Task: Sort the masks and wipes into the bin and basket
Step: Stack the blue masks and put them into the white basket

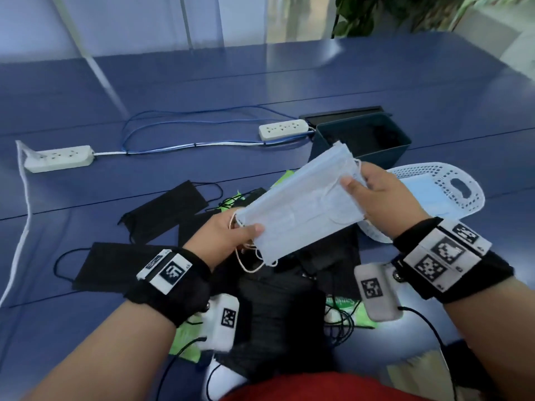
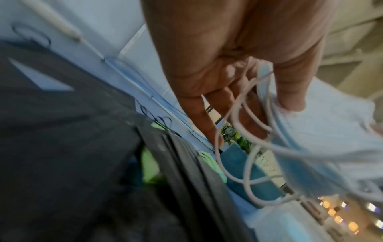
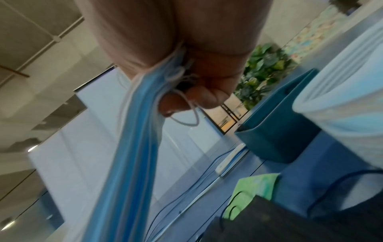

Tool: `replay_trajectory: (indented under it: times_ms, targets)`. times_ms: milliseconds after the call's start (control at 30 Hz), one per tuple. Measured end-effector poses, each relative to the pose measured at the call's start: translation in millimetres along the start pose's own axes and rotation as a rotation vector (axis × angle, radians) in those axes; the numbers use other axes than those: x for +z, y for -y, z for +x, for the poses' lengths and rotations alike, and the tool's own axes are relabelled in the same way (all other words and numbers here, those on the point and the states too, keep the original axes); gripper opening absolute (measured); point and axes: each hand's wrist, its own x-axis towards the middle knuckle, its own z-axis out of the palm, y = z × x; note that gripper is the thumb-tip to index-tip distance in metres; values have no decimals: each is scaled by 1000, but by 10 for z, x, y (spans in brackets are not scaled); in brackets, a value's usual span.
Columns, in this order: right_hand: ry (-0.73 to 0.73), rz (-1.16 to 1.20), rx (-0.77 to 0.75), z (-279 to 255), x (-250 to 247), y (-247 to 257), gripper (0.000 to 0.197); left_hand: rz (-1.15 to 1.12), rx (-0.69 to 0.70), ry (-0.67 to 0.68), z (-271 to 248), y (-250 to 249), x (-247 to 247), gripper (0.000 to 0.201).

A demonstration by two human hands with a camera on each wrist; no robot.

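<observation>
A: We pinch the stack of blue masks (image 1: pixel 301 206) at both ends, left hand (image 1: pixel 228 233) near, right hand (image 1: pixel 376 198) far.

B: Its long axis runs between our grips; the white basket (image 1: pixel 451 180) lies just beyond the right grip, nearer it.

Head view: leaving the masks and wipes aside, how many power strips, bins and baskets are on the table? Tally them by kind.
white power strips: 2, one at the left, one beside the bin
dark teal bin: 1
white perforated basket: 1
Total: 4
</observation>
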Motion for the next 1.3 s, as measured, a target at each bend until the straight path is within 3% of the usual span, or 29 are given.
replay_trajectory:
  times_ms: [100, 200, 333, 400, 467, 533, 633, 833, 900, 1000, 1067, 1100, 1167, 1300]
  targets:
    - [-165, 92, 71, 28, -325, -230, 11, -234, -38, 37, 236, -156, 376, 22]
    - [-287, 120, 123, 44, -693, -464, 27, -221, -30, 47, 513, -307, 817, 21]
    - [-215, 29, 158, 31, -1143, -846, 41, -119, 11, -32, 920, -409, 1376, 13]
    - [-194, -123, 166, 28, -1294, -1082, 38, -12, 40, -33, 1073, -430, 1634, 28]
    - [-226, -244, 203, 45, -1395, -1327, 32, 170, 41, -62, 1195, -427, 1865, 29]
    - [-253, -277, 269, 94, -1465, -1556, 31, 349, 81, -124, 1304, -413, 2048, 31]
    - [-216, -304, 295, 186, -1498, -1834, 33, 522, 89, -98, 1397, -395, 2223, 55]
    - [28, -431, 262, 320, -1377, -2213, 35, 1200, 167, -148, 1320, -312, 2296, 65]
    - [83, -530, 264, 342, -1394, -2212, 40, 1274, 266, -52, 1256, -318, 2299, 73]
    - [168, -720, 139, 323, -1462, -2063, 72, 1489, 388, 362, 1235, -311, 2356, 85]
    - [348, -839, 19, 303, -1481, -1970, 102, 1616, 362, 535, 1283, -294, 2402, 83]
    - [458, -888, 0, 303, -1480, -1972, 105, 1665, 335, 574, 1314, -287, 2429, 81]
    - [634, -970, 23, 309, -1453, -2027, 89, 1787, 307, 626, 1375, -274, 2495, 69]
    - [670, -1032, 31, 393, -1394, -2076, 63, 1924, 298, 657, 1500, -228, 2568, 43]
